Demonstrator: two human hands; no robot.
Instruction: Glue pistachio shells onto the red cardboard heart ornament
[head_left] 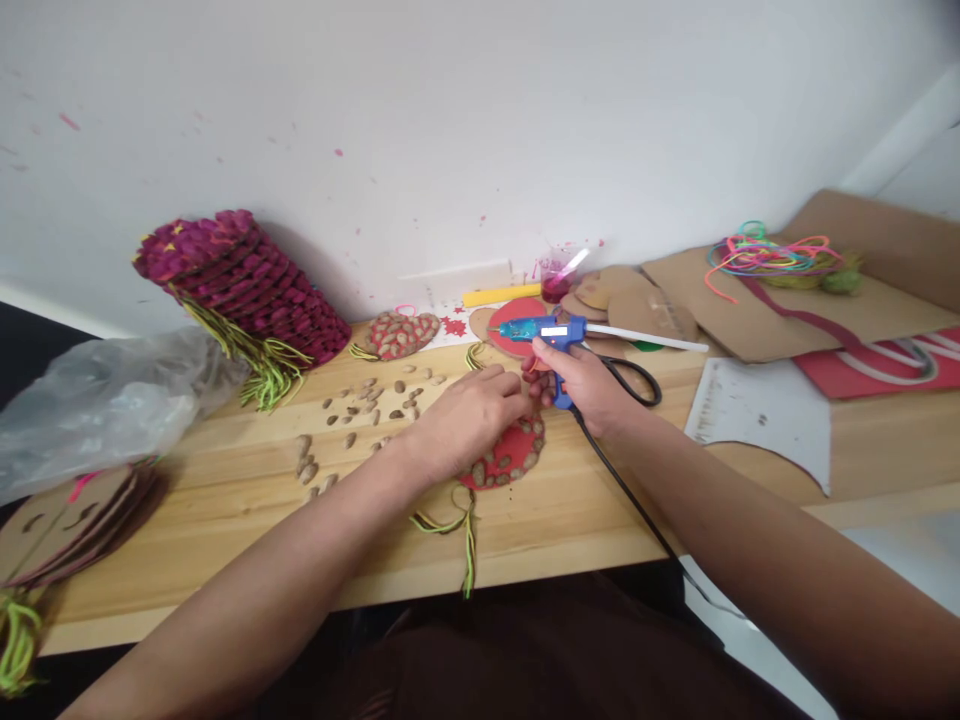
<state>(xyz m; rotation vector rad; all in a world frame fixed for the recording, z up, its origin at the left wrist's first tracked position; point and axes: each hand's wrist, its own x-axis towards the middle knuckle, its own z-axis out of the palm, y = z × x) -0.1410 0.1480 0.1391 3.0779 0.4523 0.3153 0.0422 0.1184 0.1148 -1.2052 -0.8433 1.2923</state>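
Note:
My right hand [581, 380] grips a blue hot glue gun [544, 330] with a white glue stick out of its back, its nozzle toward the left. My left hand [472, 415] is over a red disc [510, 450] edged with small brown oval pieces that look like nuts or shells. Its fingers are curled together near the right hand's fingers; what they hold, if anything, is hidden. Yellow-green and dark threads [469, 540] hang from the disc's near edge. More loose brown pieces [367, 395] lie scattered on the wooden table [390, 560] to the left.
At the back stand a decorated red disc [401, 333] and a cup of dark red liquid [556, 285]. A purple scaly roll [247, 280] leans on the wall beside a plastic bag [120, 390]. Cardboard [720, 310] and bright cords [776, 255] lie right. The gun's black cord [622, 490] trails off the table.

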